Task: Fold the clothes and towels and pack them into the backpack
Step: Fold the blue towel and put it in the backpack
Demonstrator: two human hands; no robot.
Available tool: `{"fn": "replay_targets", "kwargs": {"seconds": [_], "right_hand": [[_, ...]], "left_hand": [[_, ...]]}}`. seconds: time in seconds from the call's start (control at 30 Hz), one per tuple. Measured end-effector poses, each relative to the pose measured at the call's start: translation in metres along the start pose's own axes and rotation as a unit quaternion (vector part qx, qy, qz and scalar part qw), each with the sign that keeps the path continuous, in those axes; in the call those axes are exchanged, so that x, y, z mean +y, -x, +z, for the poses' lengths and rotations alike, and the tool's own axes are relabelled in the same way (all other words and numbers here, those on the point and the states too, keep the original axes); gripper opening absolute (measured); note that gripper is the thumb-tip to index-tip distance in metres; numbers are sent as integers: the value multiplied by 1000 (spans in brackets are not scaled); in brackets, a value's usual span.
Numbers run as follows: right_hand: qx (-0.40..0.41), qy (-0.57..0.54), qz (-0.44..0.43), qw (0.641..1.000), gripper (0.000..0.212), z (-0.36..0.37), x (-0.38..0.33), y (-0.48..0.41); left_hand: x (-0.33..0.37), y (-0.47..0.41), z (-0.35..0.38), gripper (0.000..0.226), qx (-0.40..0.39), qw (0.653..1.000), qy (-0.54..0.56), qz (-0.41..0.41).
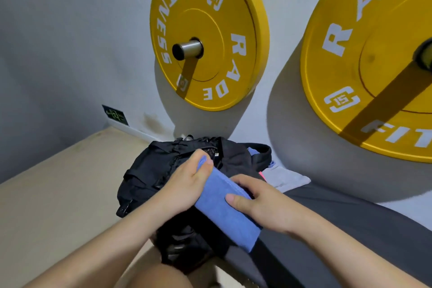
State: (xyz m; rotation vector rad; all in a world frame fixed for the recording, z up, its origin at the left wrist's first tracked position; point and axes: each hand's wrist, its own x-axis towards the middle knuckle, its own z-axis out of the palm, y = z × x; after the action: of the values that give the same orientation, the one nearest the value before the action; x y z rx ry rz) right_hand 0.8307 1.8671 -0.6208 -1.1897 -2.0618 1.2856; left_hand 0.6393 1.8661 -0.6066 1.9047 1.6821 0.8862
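Nearest, the left hand (187, 182) and right hand (264, 206) pinch the folded blue towel (224, 208) over the backpack (149, 170); best keep the fold tight, feeding its far end into the opening.

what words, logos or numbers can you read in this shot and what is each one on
"RADE FITNESS", plus "15" inside a bracket emblem: left yellow plate.
"RA" and "FIT", both cut off by the frame edge, plus "15" in the same emblem: right yellow plate.
Green marks, too small to read: dark wall sign.
No readable text on the blue towel or the backpack.
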Motion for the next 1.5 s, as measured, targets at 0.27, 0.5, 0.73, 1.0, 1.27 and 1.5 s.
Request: {"fn": "replay_targets", "kwargs": {"seconds": [0.27, 0.5, 0.73, 1.0, 1.27, 1.5], "right_hand": [[-14, 10, 58, 998, 40, 7, 32, -90], [167, -16, 78, 983, 25, 10, 69, -135], [106, 145, -3, 984, 26, 21, 82, -155], [99, 349, 85, 928, 31, 5, 98, -161], [40, 387, 220, 895, 32, -73, 56, -137], [55, 151, 106, 981, 17, -5, 14, -178]], "left_hand": [[-82, -55, 16, 31, -20, 956, 250, -155], [-154, -103, 72, 55, -87, 935, -277, -205], [-169, -121, 76, 33, -99, 885, -414, -190], [-137, -148, -33, 18, 78, 961, -86, -253], [-92, -124, -56, 18, 37, 936, 278, -214], [-125, -88, -45, 17, 156, 905, 316, -239]]}}
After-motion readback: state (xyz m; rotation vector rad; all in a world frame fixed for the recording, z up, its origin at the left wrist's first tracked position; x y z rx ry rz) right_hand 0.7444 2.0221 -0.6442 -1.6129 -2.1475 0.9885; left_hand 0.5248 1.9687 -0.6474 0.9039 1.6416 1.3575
